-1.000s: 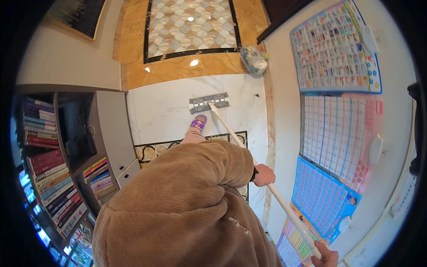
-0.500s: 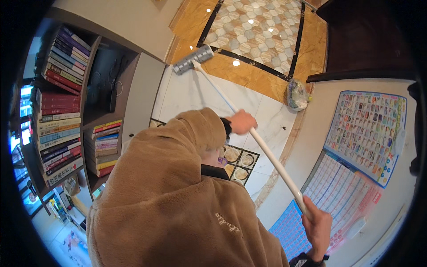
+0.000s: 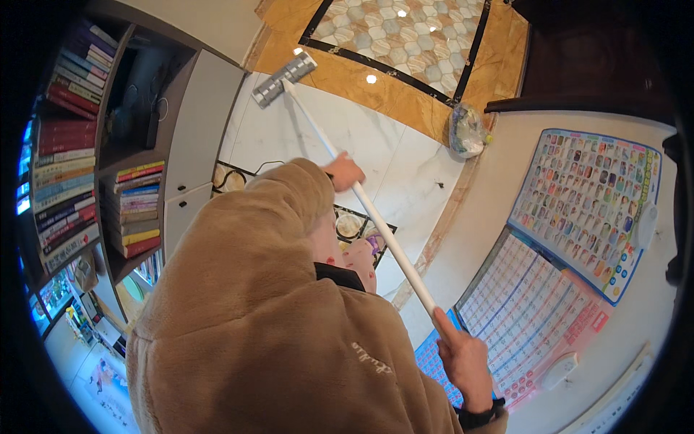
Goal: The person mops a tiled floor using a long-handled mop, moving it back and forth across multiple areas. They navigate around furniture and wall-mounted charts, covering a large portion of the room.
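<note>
Both of my hands hold a mop by its long white pole (image 3: 390, 239). My left hand (image 3: 346, 172) is wrapped round the pole about midway along. Nearer my body, my right hand (image 3: 464, 362) grips the upper end, its thumb along the pole. The mop's grey striped head (image 3: 284, 79) rests on white marble tile (image 3: 361, 123), close to the cabinet and the orange-brown floor border. My brown fleece sleeve (image 3: 238, 217) covers much of the lower left, and purple-and-pink footwear shows partly beneath me.
At the left stands a shelf unit with stacked books (image 3: 65, 181) and a grey cabinet door (image 3: 206, 108). A clear plastic bag (image 3: 468, 132) sits by the right wall, below a dark doorway. Wall charts (image 3: 585, 210) hang at right. A black cable lies near the cabinet.
The mop's head has moved left and a little farther away, close to the cabinet. Both hands have shifted left with the pole, still gripping it.
</note>
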Demonstrator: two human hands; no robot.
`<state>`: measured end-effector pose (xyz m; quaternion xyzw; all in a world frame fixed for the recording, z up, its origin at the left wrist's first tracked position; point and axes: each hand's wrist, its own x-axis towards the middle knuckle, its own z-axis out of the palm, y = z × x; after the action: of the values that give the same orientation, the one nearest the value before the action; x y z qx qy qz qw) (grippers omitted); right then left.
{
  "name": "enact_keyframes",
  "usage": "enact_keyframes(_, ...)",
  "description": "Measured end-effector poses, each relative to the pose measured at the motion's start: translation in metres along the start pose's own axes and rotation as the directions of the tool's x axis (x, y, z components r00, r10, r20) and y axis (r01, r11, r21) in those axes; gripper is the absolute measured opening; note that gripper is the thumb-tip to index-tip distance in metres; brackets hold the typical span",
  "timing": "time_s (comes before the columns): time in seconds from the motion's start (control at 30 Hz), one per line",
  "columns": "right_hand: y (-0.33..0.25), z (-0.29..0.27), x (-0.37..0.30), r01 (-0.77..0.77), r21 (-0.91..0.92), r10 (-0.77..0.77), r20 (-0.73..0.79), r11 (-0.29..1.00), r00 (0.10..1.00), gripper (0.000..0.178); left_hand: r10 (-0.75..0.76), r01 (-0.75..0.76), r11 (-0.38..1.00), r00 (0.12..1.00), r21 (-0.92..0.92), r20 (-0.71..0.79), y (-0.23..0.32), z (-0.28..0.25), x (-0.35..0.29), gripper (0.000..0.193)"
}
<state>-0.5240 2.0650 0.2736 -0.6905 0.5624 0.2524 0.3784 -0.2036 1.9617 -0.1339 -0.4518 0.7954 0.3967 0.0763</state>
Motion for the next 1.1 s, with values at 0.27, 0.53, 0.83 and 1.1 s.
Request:
enact_keyframes(0.27,0.13,-0.003,-0.202,-0.396,-0.042,0.398,0.101,0.917,0.912,0.059,0.326,-0.316,0.934,0.945,-0.168,0.032,0.288,0.108,0.051,0.012)
enact_keyframes(0.53,0.094,-0.068,-0.284,-0.607,-0.349,0.656,0.03,0.714,0.754,0.062,0.544,-0.568,0.773,0.823,-0.282,-0.166,0.416,0.093,0.054,0.013)
enact_keyframes(0.83,0.064,-0.067,-0.205,-0.266,-0.094,0.264,-0.03,0.959,0.964,0.058,0.246,-0.34,0.907,0.906,-0.247,-0.343,0.253,0.054,-0.02,0.014)
enact_keyframes(1.1,-0.065,-0.012,-0.026,0.281,-0.435,-0.357,-0.103,0.855,0.928,0.059,-0.371,0.247,0.927,0.717,-0.283,-0.59,0.029,0.031,-0.146,0.026)
